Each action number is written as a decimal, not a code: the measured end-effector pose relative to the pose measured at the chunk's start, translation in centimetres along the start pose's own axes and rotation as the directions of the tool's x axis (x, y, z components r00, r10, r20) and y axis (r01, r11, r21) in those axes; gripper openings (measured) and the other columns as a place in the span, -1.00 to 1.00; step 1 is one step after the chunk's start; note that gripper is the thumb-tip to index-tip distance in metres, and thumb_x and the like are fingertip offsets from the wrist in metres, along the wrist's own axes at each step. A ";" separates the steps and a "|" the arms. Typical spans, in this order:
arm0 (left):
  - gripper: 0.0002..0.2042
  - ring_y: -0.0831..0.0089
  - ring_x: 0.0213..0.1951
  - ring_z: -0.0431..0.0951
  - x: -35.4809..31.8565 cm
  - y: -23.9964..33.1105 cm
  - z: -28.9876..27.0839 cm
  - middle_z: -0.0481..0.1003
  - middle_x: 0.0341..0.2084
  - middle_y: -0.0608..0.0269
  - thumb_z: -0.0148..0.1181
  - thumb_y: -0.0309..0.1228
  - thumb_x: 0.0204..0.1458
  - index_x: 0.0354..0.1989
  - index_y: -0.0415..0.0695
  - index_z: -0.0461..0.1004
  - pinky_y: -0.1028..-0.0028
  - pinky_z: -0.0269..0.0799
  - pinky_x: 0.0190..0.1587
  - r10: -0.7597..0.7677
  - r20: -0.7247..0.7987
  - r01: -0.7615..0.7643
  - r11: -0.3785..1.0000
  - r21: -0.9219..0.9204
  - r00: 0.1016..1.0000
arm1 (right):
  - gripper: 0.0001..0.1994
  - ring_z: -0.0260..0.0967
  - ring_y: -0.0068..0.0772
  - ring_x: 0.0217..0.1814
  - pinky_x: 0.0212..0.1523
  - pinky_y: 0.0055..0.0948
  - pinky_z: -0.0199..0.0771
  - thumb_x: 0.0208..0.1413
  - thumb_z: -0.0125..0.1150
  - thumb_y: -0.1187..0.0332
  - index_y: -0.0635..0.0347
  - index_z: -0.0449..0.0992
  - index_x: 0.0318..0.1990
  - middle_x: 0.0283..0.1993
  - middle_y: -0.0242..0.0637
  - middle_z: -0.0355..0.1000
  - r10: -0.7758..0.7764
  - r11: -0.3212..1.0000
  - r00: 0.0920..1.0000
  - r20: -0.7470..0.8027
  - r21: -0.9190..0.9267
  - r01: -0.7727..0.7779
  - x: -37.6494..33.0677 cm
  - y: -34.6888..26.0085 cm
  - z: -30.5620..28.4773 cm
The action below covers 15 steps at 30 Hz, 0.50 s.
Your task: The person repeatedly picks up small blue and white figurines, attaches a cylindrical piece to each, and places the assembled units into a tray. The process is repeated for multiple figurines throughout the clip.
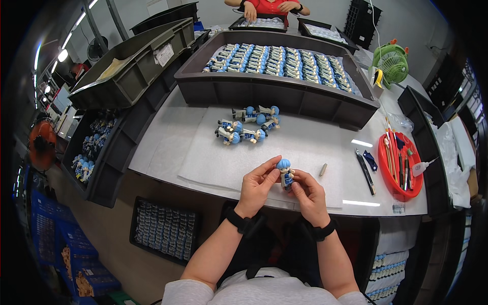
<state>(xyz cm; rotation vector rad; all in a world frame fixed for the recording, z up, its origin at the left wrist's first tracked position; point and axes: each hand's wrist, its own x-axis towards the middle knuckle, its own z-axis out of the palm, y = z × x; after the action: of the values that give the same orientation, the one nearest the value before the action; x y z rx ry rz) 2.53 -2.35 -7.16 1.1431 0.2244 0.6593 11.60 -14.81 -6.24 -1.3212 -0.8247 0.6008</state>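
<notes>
While the bare left hand (258,189) angles inward, thumb and fingers pinching one side of the small blue-haired, blue-and-white plastic-looking figurine (285,173), the bare right hand (311,197) pinches the other; upright between the fingertips it sits, rounded hair uppermost, matching figurines (249,136) clustered beyond the fingers on flat white sheeting (208,165)

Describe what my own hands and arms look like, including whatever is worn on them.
The left hand and right hand are both ungloved. The left wrist wears a broad black wristband; the right wears a similar black band. Short light-grey fabric sleeves leave the forearms bare. No clear markings show.
</notes>
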 end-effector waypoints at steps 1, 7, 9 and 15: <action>-0.68 0.55 -0.23 0.49 0.0 0.0 0.0 0.48 -0.23 0.23 -0.02 -0.52 0.14 0.09 -0.20 0.33 0.54 0.45 -0.11 0.000 0.001 0.000 1.000 0.002 1.000 | -0.73 0.37 -0.57 -0.18 -0.20 -0.59 0.46 0.14 -0.05 0.57 0.34 0.35 0.01 -0.14 -0.25 0.43 0.001 1.000 1.000 0.000 -0.002 -0.001 0.0 0.0 0.0; -0.68 0.55 -0.23 0.49 0.0 0.0 0.0 0.48 -0.23 0.23 -0.02 -0.53 0.14 0.09 -0.20 0.33 0.54 0.45 -0.11 0.005 -0.001 -0.005 1.000 0.000 1.000 | -0.73 0.37 -0.56 -0.19 -0.20 -0.59 0.44 0.14 -0.05 0.57 0.35 0.34 0.01 -0.14 -0.25 0.43 -0.004 1.000 1.000 0.001 -0.004 0.004 0.0 -0.1 0.0; -0.68 0.55 -0.23 0.49 0.0 0.0 0.0 0.48 -0.23 0.23 -0.02 -0.53 0.14 0.09 -0.20 0.33 0.54 0.45 -0.11 0.004 -0.001 -0.004 1.000 -0.001 1.000 | -0.73 0.38 -0.56 -0.19 -0.20 -0.60 0.43 0.14 -0.05 0.57 0.35 0.34 0.02 -0.14 -0.25 0.43 -0.004 1.000 1.000 0.002 -0.002 0.004 0.0 0.0 0.0; -0.68 0.55 -0.23 0.49 0.0 0.0 0.0 0.48 -0.24 0.24 -0.02 -0.53 0.14 0.09 -0.21 0.33 0.53 0.45 -0.10 -0.004 -0.005 0.004 1.000 -0.002 1.000 | -0.72 0.38 -0.56 -0.19 -0.21 -0.60 0.42 0.15 -0.04 0.56 0.35 0.33 0.03 -0.14 -0.25 0.43 -0.004 1.000 1.000 0.005 0.005 0.004 0.0 0.2 0.0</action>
<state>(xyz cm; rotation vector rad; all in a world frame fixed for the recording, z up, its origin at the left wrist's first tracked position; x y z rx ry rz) 2.51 -2.38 -7.12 1.1393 0.2306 0.6586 11.64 -14.82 -6.40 -1.3138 -0.8295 0.6023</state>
